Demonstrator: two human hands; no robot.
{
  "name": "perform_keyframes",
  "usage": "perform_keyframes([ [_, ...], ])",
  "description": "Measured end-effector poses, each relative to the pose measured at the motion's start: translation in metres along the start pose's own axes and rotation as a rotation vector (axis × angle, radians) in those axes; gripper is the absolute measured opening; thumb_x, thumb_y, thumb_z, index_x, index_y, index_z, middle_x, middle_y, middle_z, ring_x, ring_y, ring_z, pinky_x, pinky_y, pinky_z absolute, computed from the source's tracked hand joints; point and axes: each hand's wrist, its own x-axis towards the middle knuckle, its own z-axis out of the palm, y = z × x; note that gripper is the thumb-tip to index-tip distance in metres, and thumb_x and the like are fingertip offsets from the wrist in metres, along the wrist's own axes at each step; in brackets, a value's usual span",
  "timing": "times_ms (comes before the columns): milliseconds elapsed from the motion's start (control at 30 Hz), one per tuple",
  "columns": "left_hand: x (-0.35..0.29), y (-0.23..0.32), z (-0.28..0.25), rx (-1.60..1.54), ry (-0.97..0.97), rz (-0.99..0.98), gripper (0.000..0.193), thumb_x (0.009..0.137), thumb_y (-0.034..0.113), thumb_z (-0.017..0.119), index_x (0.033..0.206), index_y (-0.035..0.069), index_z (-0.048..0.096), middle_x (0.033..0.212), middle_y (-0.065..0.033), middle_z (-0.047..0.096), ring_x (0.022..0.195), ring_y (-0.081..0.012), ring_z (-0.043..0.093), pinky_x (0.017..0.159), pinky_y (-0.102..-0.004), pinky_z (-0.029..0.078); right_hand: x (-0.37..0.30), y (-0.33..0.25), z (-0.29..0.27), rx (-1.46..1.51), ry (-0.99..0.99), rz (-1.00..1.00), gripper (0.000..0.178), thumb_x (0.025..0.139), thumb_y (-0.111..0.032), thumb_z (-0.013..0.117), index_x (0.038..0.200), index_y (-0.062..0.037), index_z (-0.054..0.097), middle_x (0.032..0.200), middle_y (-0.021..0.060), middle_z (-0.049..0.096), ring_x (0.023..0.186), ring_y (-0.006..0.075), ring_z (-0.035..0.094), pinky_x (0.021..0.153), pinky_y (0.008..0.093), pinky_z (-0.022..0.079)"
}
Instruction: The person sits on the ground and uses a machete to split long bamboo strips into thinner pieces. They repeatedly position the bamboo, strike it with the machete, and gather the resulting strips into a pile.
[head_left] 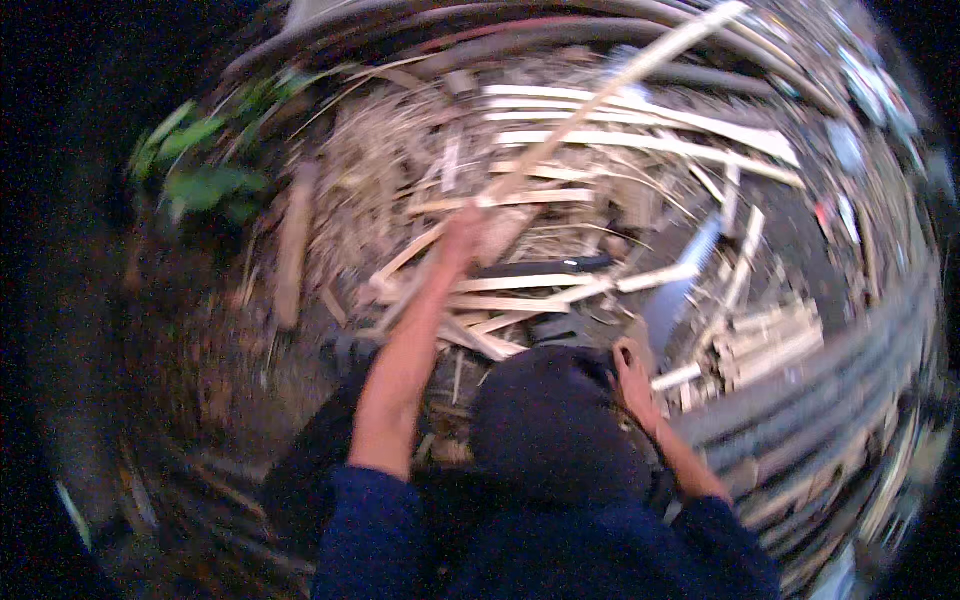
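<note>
My left hand (468, 232) is stretched out ahead and closed on one end of a long, pale wooden strip (610, 92). The strip slants away to the far right. Lower on the right, my right hand (632, 378) is wrapped round the wooden handle of a hand saw. The grey saw blade (672, 302) points forward and to the right, apart from the strip in my other hand. Below my left hand lie several short pale sticks (515, 303) and a dark, bar-like object (540, 268), too blurred to name.
Several long pale strips (640, 140) lie at the far side. Short cut pieces (770, 345) are stacked at right, beside long grey poles (800, 400). Green leaves (195, 150) stand at left near a brown piece of wood (294, 245). Dark poles (520, 35) cross the far edge.
</note>
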Motion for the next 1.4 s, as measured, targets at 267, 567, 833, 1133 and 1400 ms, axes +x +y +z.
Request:
perform_keyframes([
  [267, -0.025, 0.070, -0.002, -0.247, 0.042, 0.293, 0.034, 0.080, 0.036, 0.068, 0.089, 0.005, 0.059, 0.075, -0.0190, 0.062, 0.070, -0.0342, 0.062, 0.065, -0.0434, 0.049, -0.099, 0.017, -0.035, -0.008, 0.021, 0.093, 0.064, 0.086, -0.020, 0.060, 0.140, -0.0044, 0.030, 0.118, 0.0236, 0.050, 0.104, 0.0356, 0.052, 0.090, 0.0432, 0.042],
  [567, -0.016, 0.071, -0.002, -0.356, -0.136, 0.251, 0.045, 0.079, 0.047, 0.064, 0.093, 0.004, 0.065, 0.077, -0.0154, 0.062, 0.072, -0.0271, 0.060, 0.069, -0.0402, 0.048, -0.068, -0.098, -0.232, 0.477, 0.746, 0.505, 0.053, 0.090, -0.020, 0.060, 0.133, -0.0021, 0.036, 0.122, 0.0169, 0.051, 0.103, 0.0240, 0.052, 0.087, 0.0349, 0.047],
  [833, -0.011, 0.035, 0.001, -0.579, -0.297, 0.055, 0.037, 0.087, 0.036, 0.053, 0.099, 0.003, 0.063, 0.070, -0.0064, 0.055, 0.068, -0.0167, 0.050, 0.064, -0.0341, 0.043, -0.016, -0.128, -0.208, 0.694, 0.800, 0.129, 0.079, 0.084, -0.039, 0.060, 0.138, 0.0077, 0.028, 0.130, 0.0203, 0.046, 0.109, 0.0240, 0.051, 0.090, 0.0359, 0.044],
  [1133, -0.018, 0.063, -0.030, -0.483, -0.382, 0.118, 0.030, 0.083, 0.027, 0.065, 0.105, 0.006, 0.063, 0.080, -0.0067, 0.062, 0.077, -0.0167, 0.056, 0.075, -0.0324, 0.047, 0.067, -0.157, -0.185, 0.536, 0.334, -0.034, 0.046, 0.087, -0.018, 0.055, 0.130, -0.0021, 0.050, 0.107, 0.0169, 0.066, 0.077, 0.0169, 0.063, 0.072, 0.0288, 0.049],
  [1400, -0.015, 0.055, -0.017, -0.556, -0.346, 0.068, 0.039, 0.091, 0.039, 0.047, 0.095, 0.004, 0.064, 0.073, -0.0098, 0.063, 0.069, -0.0235, 0.059, 0.067, -0.0359, 0.046, 0.076, -0.138, -0.153, 0.476, 0.269, -0.103, 0.049, 0.083, -0.015, 0.061, 0.131, -0.0093, 0.052, 0.101, 0.0171, 0.068, 0.072, 0.0199, 0.069, 0.063, 0.0311, 0.052],
])
